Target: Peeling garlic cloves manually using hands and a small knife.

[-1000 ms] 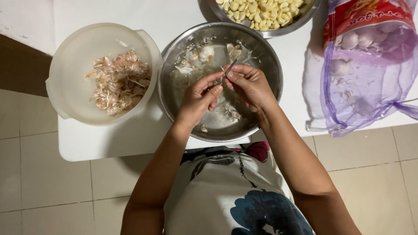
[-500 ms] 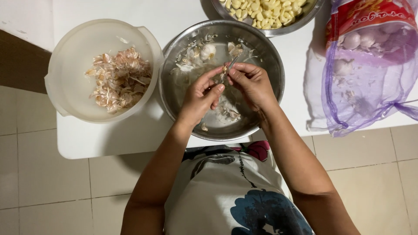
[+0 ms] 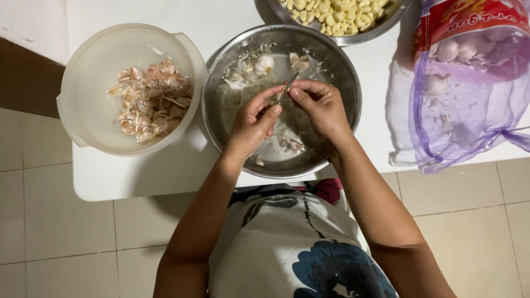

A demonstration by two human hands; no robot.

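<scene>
A white table (image 3: pixel 165 182) stood over a pale tiled floor (image 3: pixel 55 232), with the person seated at its near edge. Both hands met above the middle steel bowl (image 3: pixel 345 99). The left hand (image 3: pixel 251 124) was curled, its thumb and fingertips pinched on a small garlic clove (image 3: pixel 284 88) that was largely hidden between the fingers. The right hand (image 3: pixel 320 107) was closed around a small knife (image 3: pixel 289 85); only the thin blade showed, its tip lying against the clove. Clove and blade were held just above the bowl's floor, toward its far half, not resting on it.

Inside that bowl lay an unpeeled piece of garlic (image 3: pixel 264 64) near the far wall, loose white skins (image 3: pixel 237 83) beside it, and a few scraps (image 3: pixel 290 144) below the hands. One small fragment (image 3: pixel 258 161) lay near the near rim. The forearms crossed the near rim and covered part of the bowl's floor.

To the left, touching or nearly touching the steel bowl, stood a translucent plastic bowl (image 3: pixel 83 72) holding a heap of pinkish dry skins (image 3: pixel 150 100). Beyond, at the top edge, a second steel bowl (image 3: pixel 381 27) held peeled yellowish cloves (image 3: pixel 331 14); it was cut off by the frame. To the right, a purple mesh bag (image 3: pixel 464 110) with whole garlic bulbs (image 3: pixel 447 51) lay on a white cloth (image 3: pixel 397 99), partly overhanging the table edge
</scene>
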